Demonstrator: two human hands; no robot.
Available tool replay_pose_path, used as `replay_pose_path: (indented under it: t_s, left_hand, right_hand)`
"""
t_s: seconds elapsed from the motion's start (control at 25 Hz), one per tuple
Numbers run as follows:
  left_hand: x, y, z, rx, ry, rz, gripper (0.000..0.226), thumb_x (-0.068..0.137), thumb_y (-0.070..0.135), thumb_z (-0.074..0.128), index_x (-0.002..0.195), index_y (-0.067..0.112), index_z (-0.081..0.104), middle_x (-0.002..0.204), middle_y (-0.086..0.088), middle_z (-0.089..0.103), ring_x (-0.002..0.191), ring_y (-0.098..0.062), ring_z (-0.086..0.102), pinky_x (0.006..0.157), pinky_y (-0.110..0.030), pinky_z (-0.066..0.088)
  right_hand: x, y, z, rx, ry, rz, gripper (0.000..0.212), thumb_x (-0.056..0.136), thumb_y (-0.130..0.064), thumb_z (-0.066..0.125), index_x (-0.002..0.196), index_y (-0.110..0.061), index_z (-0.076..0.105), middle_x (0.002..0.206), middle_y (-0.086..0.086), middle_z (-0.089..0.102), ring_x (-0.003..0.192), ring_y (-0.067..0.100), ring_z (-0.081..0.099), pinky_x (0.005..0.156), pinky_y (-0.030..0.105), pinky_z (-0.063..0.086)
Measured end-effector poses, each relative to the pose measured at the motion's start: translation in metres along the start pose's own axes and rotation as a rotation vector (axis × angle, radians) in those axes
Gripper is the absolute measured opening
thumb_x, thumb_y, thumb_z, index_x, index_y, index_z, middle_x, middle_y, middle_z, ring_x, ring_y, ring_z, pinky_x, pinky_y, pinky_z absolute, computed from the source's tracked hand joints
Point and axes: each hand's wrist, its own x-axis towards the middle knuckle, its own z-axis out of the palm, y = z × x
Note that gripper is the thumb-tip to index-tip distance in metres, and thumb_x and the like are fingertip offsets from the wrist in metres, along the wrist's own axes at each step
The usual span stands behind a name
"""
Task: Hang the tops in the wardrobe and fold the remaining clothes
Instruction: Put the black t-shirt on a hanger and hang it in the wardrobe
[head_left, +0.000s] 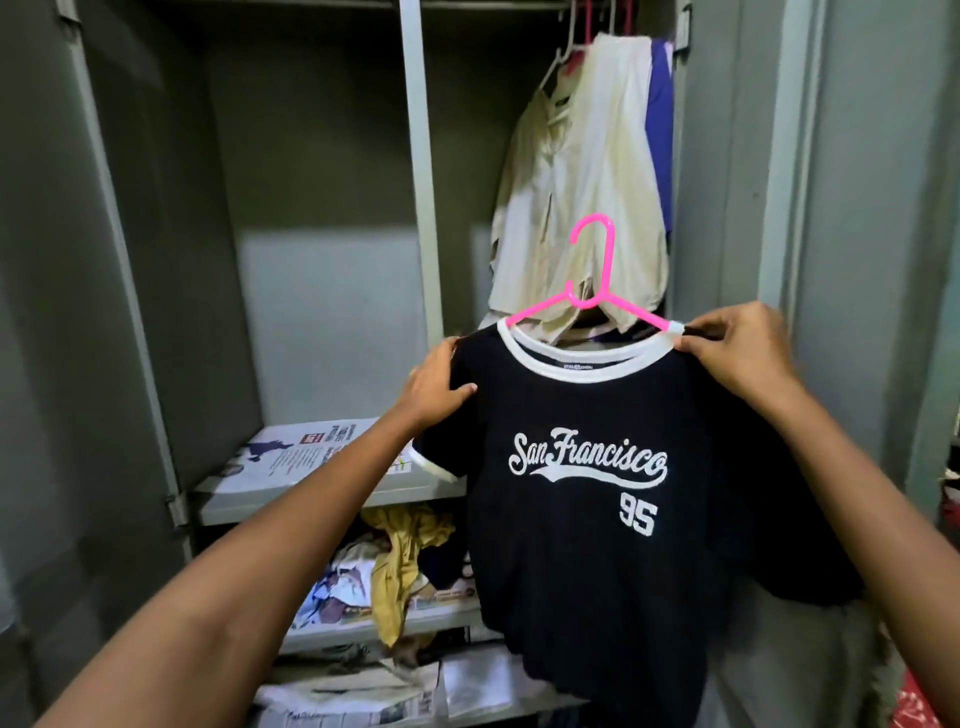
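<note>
From the head view, we hold the navy T-shirt (587, 493) between our hands: left hand (436, 384) grips one shoulder, right hand (743, 348) pinches the other, seating it on the pink hanger (592, 291) before hanging.

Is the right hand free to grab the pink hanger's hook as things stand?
Probably not yet: the right hand pinches the T-shirt shoulder over the hanger arm. The hook itself stands clear above the collar.

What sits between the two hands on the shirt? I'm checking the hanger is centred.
In the head view, the pink hanger and the T-shirt's white collar lie between the left hand and right hand.
</note>
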Motion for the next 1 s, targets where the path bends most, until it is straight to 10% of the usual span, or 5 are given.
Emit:
replay_pose_path:
  t_s: [1.0]
  left_hand:
    - [0.313, 0.005, -0.097, 0.544, 0.671, 0.180, 0.081, 0.090, 0.042, 0.052, 0.150, 0.011, 0.006, 0.158, -0.009, -0.003, 0.146, -0.023, -0.006, 0.118, -0.041, 0.001]
  right_hand:
    - [0.381, -0.123, 0.123, -0.242, 0.350, -0.117, 0.022, 0.086, -0.002, 0.059, 0.107, 0.004, 0.058, 0.113, 0.023, 0.059, 0.106, 0.039, 0.057, 0.078, 0.036, 0.044]
